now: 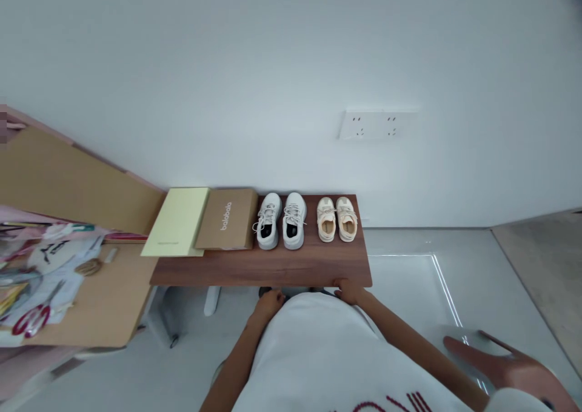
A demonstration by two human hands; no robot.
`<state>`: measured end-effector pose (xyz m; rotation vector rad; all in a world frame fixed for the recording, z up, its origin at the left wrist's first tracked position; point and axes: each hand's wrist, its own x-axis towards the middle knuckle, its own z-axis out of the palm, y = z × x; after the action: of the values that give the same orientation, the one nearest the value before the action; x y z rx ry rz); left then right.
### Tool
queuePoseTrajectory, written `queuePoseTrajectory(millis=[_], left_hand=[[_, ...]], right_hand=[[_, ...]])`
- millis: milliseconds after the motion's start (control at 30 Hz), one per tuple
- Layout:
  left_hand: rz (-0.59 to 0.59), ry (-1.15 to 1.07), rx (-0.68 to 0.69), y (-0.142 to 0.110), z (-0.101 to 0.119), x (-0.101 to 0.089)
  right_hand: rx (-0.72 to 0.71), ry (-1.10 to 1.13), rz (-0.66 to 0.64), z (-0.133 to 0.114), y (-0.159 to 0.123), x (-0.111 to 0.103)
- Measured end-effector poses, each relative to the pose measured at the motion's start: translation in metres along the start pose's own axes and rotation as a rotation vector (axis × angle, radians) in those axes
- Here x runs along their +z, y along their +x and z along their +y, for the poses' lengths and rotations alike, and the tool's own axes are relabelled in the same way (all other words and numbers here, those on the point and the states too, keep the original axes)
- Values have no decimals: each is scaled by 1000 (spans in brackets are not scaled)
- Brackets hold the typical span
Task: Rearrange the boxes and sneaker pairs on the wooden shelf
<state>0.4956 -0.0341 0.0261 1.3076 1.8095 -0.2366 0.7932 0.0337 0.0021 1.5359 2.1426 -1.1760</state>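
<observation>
My left hand (271, 302) hangs just below the front edge of the brown wooden table (273, 272), close to my body, with its fingers curled in and nothing visible in them. At the table's front right edge rests my right hand (348, 291), fingers slightly apart and touching the edge. Farther back stand two white lace-up sneakers, the left one (269, 221) and the right one (294, 221), side by side with toes to the wall. A smaller cream pair, a left shoe (326, 219) and a right shoe (346, 219), stands to their right.
Left of the sneakers lie a brown shoebox (227, 219) marked "balabala" and a pale yellow box (177, 221) overhanging the front edge. A cluttered desk (104, 303) with red-handled scissors (34, 319) adjoins at left. A wall socket (377, 125) and a pinkish chair (513, 366) are at right.
</observation>
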Motion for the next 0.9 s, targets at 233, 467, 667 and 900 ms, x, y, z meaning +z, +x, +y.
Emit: queuePoseTrajectory(millis=[233,467,667,900], left_hand=[[110,-120,110,2,-32,-16],[220,-61,87,16,-33,-74],[254,30,54,63,-1,-118],[306,-175,134,95,-7,-132]], right_hand=[[-99,-25,25,-60,25,-2],[106,36,386,-142,64,0],[286,90,466,-199,114,-10],[210,382,666,-161,119,-22]])
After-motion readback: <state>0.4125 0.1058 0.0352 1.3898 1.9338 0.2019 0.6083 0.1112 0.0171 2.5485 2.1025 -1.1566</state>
